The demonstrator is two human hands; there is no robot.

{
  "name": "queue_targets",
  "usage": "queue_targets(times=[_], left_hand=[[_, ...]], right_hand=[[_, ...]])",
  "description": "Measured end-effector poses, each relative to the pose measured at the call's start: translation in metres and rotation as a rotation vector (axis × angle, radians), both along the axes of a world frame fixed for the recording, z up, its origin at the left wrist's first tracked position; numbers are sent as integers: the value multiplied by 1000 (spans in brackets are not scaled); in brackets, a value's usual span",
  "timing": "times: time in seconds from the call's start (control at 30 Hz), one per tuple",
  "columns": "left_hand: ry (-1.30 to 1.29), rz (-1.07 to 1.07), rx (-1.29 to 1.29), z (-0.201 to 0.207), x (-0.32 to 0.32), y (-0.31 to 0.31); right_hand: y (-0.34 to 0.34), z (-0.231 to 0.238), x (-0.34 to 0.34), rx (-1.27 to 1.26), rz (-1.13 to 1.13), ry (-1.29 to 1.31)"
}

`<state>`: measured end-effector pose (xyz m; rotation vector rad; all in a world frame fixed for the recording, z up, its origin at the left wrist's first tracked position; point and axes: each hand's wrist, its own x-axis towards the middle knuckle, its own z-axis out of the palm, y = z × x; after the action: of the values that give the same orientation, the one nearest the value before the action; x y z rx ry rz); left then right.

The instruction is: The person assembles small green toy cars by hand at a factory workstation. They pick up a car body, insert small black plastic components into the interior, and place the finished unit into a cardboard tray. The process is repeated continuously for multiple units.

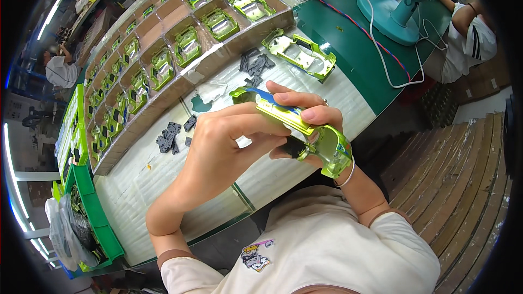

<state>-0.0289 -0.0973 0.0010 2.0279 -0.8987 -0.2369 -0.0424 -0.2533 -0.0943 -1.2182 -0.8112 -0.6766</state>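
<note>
A lime-green toy car body shell (294,120) with a blue stripe is held up tilted over the table, in front of my chest. My right hand (318,111) grips it from the right, fingers over its upper side. My left hand (223,139) comes in from the left with thumb and index finger pinched together against the shell's lower edge; what lies between those fingertips is hidden. Beyond my hands another green car shell (302,54) lies on the white table covering. Small black plastic parts (256,65) sit beside it, and more black parts (169,137) lie left of my left hand.
A divided cardboard box (196,68) with several green shells spans the far left. A green crate (98,218) with a plastic bag stands at the left edge. A teal fan (397,13) and its white cable (373,38) are at the far right, near another person (471,35).
</note>
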Motion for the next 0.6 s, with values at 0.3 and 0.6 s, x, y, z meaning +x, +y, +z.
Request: queue_targets(times=[0.3,0.6], left_hand=[[89,3,-142,4,5,1],[-447,196,-154,-36,19,-16]], right_hand=[[-2,0,-7,135,77,368],[1,-14,-9,74,-103,575]])
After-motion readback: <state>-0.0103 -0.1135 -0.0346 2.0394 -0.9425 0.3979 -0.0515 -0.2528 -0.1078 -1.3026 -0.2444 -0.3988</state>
